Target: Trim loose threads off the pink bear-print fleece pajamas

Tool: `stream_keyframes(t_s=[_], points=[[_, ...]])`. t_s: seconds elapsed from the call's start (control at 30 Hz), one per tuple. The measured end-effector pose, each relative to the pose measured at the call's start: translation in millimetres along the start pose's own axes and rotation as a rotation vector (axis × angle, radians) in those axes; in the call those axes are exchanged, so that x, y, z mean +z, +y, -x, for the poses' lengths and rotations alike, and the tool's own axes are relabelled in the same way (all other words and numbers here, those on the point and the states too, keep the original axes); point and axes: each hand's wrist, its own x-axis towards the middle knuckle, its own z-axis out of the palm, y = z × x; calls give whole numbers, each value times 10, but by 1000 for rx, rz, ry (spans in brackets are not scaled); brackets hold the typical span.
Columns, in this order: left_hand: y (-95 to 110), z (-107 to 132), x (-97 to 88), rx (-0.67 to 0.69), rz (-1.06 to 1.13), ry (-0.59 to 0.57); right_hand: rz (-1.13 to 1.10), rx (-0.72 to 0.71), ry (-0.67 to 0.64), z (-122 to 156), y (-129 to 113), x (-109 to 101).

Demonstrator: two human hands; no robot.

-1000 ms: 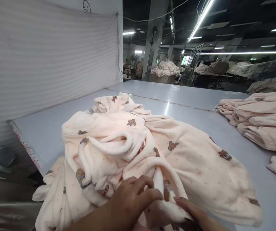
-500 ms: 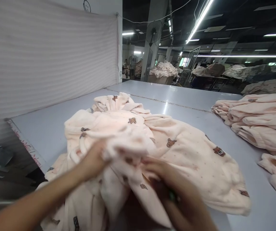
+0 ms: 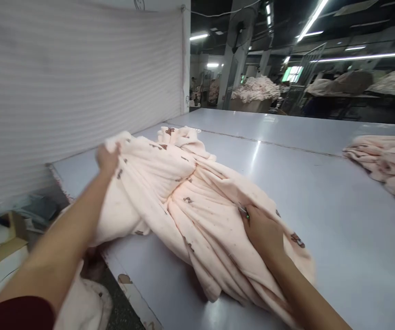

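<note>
A pale pink fleece garment (image 3: 214, 215) printed with brown bears lies bunched and twisted across the table. My left hand (image 3: 108, 158) is closed on its far left edge and pulls the cloth taut and slightly up. On the right part of the garment rests my right hand (image 3: 262, 229), fingers curled against the fabric. A small metal-tipped tool with a green spot (image 3: 244, 211), perhaps thread snips, pokes out of that hand; most of it is hidden by the fingers.
Folded pink garments (image 3: 386, 160) are piled at the table's right edge. A white striped curtain (image 3: 80, 82) hangs along the left. Below the table's left edge are a cardboard box (image 3: 14, 233) and more pink cloth (image 3: 83, 302). A heaped bin (image 3: 257, 91) stands beyond the table.
My hands have moved apart from the bunched middle. The left went out and away with the garment's edge, the right went to the right. The garment is now spread wider, and the view has shifted.
</note>
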Motion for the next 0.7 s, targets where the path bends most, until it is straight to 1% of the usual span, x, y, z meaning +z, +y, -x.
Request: stream_keyframes(t_s=[0.07,0.1,0.13,0.17,0.2,0.27,0.3,0.33,0.37,0.4,0.43,0.47,0.5,0.53,0.57,0.6,0.63,0.67,0.7], points=[[-235,146,279,-142,-101,110,-39,13,19,-125,-1,-11],[-331,203,371,-190,-140,155,-63,4,32,-163,4,-45],[-398,244,410,-221,-174,200,-88,-16,50,-169,4,-96],[-428,273,395,-234,-204,244,-112,-45,79,-137,-7,-158],[-418,300,333,-225,-234,293,-135,-81,116,-61,-32,-219],[-283,405,139,-137,-295,403,-175,-161,198,202,-118,-293],[-170,507,56,-66,-320,448,-191,-216,225,367,-168,-288],[-42,652,13,18,-335,478,-210,-290,220,534,-213,-249],[90,837,25,106,-332,452,-218,-373,220,688,-247,-181],[210,1054,101,180,-314,386,-180,-475,223,817,-266,-90],[307,1289,237,256,-294,232,-108,-509,208,915,-270,13],[371,1524,424,370,-255,-125,-48,-517,198,978,-261,116],[402,1743,643,437,-254,-441,5,-520,191,1011,-242,208],[400,1929,873,480,-291,-683,43,-511,188,1018,-218,284],[375,2074,1094,500,-353,-802,65,-508,191,1008,-194,337],[338,2173,1285,497,-377,-837,79,-514,197,985,-171,368],[301,2228,1431,501,-395,-857,97,-520,201,955,-152,377],[274,2244,1518,513,-394,-857,115,-525,205,918,-138,366],[261,2230,1540,536,-376,-863,133,-525,208,874,-129,338]])
